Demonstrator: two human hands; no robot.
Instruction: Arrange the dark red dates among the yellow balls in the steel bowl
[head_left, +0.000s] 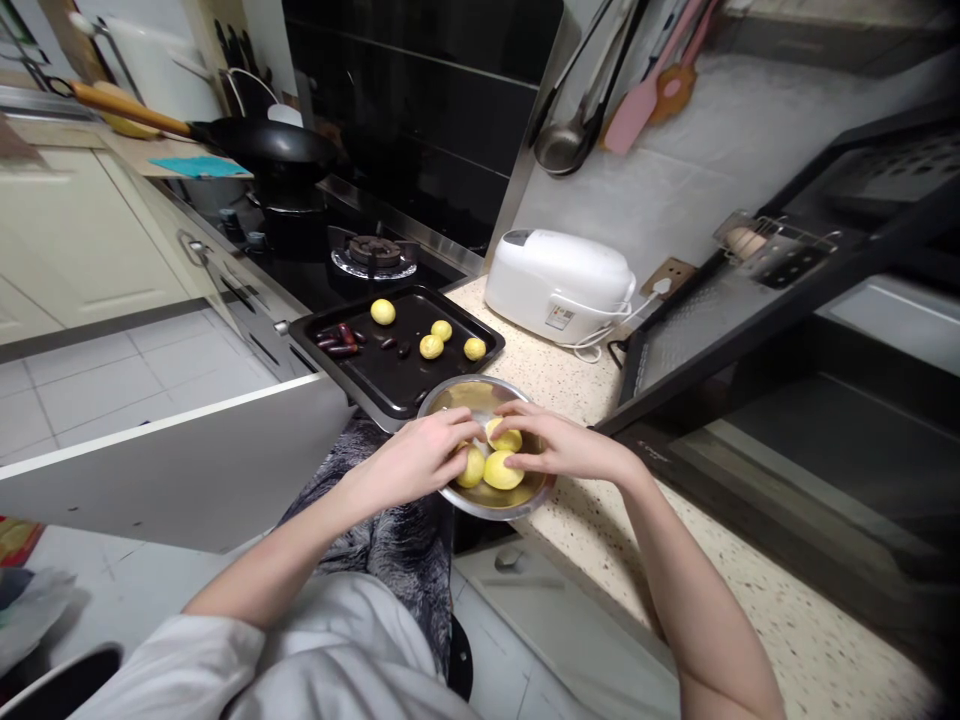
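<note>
A round metal bowl [508,509] rests at the counter's edge with yellow, potato-like pieces [504,470] inside. My left hand [427,452] reaches over the bowl's left rim, its fingers curled on a yellow piece [471,467]. From the right, my right hand [551,440] reaches in with thumb and fingers spread around another yellow piece [506,436]; its thumb touches the lower one. Just behind the bowl lies a black baking tray [375,372] with several yellow pieces [431,346] and small dark red pieces [343,337] on it.
A white rice cooker [562,285] stands behind the bowl on the speckled counter [750,590]. An oven with its door raised [847,400] is at the right. A wok [270,143] sits on the stove at the back left. An open cabinet door [180,470] juts out at the left.
</note>
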